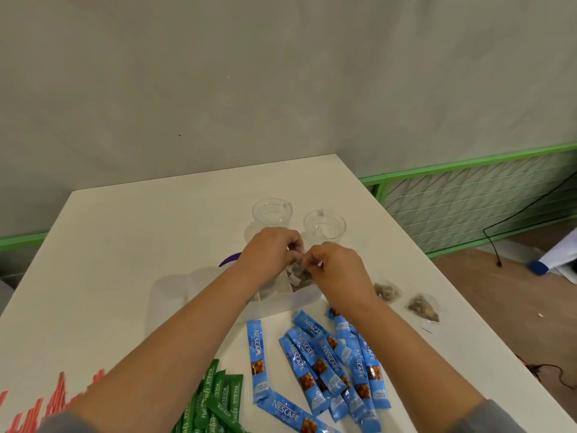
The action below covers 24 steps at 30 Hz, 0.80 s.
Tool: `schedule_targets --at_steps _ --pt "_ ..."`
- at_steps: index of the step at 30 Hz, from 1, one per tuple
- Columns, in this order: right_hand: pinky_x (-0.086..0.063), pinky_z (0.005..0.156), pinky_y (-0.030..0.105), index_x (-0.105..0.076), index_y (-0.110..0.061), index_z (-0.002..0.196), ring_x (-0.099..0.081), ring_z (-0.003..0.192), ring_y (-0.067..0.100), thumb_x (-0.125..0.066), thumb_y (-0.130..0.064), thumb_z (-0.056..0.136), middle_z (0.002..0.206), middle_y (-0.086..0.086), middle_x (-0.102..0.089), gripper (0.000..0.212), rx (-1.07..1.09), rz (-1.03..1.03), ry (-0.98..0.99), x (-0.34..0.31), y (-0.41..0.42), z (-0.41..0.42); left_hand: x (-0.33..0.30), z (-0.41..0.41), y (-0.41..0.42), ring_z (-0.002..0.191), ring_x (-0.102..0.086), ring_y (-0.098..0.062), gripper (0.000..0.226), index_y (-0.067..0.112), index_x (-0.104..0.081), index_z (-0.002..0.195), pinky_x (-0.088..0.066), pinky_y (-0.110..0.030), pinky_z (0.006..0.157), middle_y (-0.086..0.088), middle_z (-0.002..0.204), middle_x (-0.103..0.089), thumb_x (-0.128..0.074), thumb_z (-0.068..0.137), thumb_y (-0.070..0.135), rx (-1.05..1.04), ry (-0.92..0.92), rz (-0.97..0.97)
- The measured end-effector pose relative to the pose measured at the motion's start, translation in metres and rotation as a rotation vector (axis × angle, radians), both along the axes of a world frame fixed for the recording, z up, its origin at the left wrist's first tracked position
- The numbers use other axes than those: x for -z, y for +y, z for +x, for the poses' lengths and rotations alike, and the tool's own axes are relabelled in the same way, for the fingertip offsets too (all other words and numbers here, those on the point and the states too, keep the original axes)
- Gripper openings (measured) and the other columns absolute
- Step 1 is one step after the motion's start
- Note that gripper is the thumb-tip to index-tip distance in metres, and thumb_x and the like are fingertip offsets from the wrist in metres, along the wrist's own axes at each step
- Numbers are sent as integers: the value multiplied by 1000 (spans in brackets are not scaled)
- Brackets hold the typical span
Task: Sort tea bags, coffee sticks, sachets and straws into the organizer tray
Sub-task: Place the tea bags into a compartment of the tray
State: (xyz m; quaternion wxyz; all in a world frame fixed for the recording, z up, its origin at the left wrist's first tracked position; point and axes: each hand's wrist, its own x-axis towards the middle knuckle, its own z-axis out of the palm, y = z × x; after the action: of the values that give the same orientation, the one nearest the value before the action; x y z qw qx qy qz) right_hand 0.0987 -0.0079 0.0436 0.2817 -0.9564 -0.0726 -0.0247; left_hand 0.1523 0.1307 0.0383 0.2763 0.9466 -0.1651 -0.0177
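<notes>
**Both hands pinch a tea bag over the organizer tray**

The left hand (270,250) and the right hand (335,265) meet fingertip to fingertip, each grip narrow and pinching the same tea bag (301,270) — a small clear pouch of brown leaf, held just above the translucent organizer tray (281,303). More tea bags lie inside the tray below the hands. Beyond the tray stand two clear plastic cups (272,212), side by side. To the tray's right, two loose tea bags (387,292) lie on the white bench (125,245). Nearer than the tray, blue Nescafé coffee sticks (315,360) are scattered in a heap; left of them lie green stevia sachets (218,398), and red-striped straws (59,398) sit furthest left.
</notes>
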Motion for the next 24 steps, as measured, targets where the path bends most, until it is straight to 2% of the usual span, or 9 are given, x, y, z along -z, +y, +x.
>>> schedule_targets --at_steps 5,9,12,14,15,18,21,24 --pt "-46 71 30 -68 -32 104 -61 92 19 -45 -21 93 105 -6 -63 28 -81 -229 -33 18 4 -9 12 -1 -3 91 -62 -20 16 22 -67 99 -50 -35 81 1 101 -67 -55 88 20 76 -23 251" --pt "-40 64 29 -67 -26 107 -62 85 21 -38 -34 90 103 -3 -62 34 -90 -297 -40 28 5 -13 18 1 -6 93 -62 -19 23 28 -66 107 -47 -28 75 4 103 -67 -52 90 20 140 -23 383" --pt "-42 62 30 -69 -20 96 -62 76 23 -13 -45 76 103 -3 -63 65 -113 -293 -71 35 7 -15 18 2 -11 94 -60 -20 27 27 -66 110 -37 -27 72 2 105 -63 -51 90 17 184 -105 488" --pt "-38 59 30 -68 -16 92 -61 72 26 -6 -46 70 102 0 -63 72 -132 -331 -73 36 7 -14 19 3 -14 96 -57 -22 29 27 -66 113 -36 -28 72 -1 108 -59 -51 91 17 183 -156 543" --pt "-35 59 29 -67 -16 95 -61 74 26 -10 -45 74 105 0 -62 67 -143 -369 -64 35 7 -13 20 3 -16 96 -57 -22 29 27 -65 113 -36 -28 70 -2 108 -57 -51 90 16 163 -148 560" --pt "-32 65 29 -61 -16 112 -61 85 28 -36 -38 91 117 3 -57 39 -169 -463 -14 32 8 -12 20 4 -23 86 -57 -21 25 20 -67 107 -36 -28 63 -3 105 -59 -55 87 11 109 -27 588" --pt "-32 66 30 -56 -16 119 -61 89 29 -43 -37 92 123 5 -55 38 -195 -496 32 28 8 -14 14 5 -31 81 -54 -19 26 13 -64 108 -40 -28 66 -4 100 -62 -57 83 8 109 52 641" --pt "-33 65 30 -55 -15 120 -61 89 29 -45 -37 90 121 6 -55 39 -208 -495 58 26 7 -15 12 1 -30 77 -50 -21 26 11 -50 109 -41 -31 66 -5 90 -60 -56 84 9 85 21 598"
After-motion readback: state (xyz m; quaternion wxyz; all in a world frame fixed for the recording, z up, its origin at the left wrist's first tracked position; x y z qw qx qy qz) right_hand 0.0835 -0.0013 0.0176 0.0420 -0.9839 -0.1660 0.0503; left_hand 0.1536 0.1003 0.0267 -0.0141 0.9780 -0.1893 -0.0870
